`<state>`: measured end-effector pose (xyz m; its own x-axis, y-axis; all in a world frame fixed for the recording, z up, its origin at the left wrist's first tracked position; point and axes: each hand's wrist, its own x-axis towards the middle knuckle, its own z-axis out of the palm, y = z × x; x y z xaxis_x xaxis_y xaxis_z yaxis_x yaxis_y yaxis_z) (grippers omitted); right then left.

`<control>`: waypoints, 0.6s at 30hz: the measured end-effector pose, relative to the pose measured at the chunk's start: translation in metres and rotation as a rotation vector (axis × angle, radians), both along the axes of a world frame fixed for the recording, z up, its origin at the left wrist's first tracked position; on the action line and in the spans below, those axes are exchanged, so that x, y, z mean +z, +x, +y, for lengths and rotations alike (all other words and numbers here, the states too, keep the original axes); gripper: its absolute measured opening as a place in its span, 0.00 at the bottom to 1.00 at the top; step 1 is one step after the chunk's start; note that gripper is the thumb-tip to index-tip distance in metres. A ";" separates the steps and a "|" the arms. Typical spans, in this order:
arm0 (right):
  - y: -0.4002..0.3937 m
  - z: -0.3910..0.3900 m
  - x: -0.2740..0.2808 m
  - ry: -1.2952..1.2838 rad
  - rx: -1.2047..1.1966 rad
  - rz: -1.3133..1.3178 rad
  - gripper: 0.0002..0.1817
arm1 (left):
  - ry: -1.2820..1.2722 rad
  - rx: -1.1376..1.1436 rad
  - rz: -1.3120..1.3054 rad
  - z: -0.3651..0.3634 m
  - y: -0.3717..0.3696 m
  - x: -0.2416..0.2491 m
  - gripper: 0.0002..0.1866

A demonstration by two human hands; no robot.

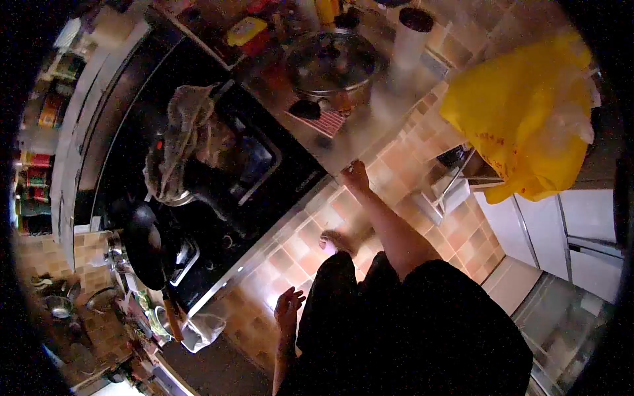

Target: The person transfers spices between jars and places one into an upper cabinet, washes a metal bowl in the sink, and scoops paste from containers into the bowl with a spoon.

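Observation:
My right hand (355, 175) reaches out in front of the counter edge, its fingers closed. Whatever it may hold is too blurred to name. Closest to it is a red-and-white striped cloth (325, 123) on the counter, with a small dark item (304, 109) on it. Behind that stands a wide pot with a glass lid (333, 63). My left hand (288, 307) hangs low over the tiled floor, empty, its fingers loosely bent and apart. A black glass cooktop (300, 173) lies ahead, bearing a crumpled greyish cloth (188, 125).
A dark pan (142, 241) with a wooden handle sits at the cooktop's left end, near a clear plastic bag (203, 331). To the right, a big yellow plastic bag (522, 112) stands above white drawers (545, 231). A pale cylinder (411, 43) is beside the pot.

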<state>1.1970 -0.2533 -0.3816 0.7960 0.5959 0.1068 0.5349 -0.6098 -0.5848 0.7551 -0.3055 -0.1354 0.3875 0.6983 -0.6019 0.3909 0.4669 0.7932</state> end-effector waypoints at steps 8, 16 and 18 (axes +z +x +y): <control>-0.015 -0.117 0.108 0.267 -0.122 0.302 0.13 | -0.194 0.007 0.011 -0.046 0.072 -0.062 0.15; 0.048 -0.370 0.078 0.600 -0.219 0.724 0.21 | 0.349 -0.402 0.140 -0.040 0.215 -0.166 0.22; 0.080 -0.412 0.079 0.656 -0.267 0.937 0.23 | 0.474 -0.461 0.251 -0.035 0.269 -0.170 0.25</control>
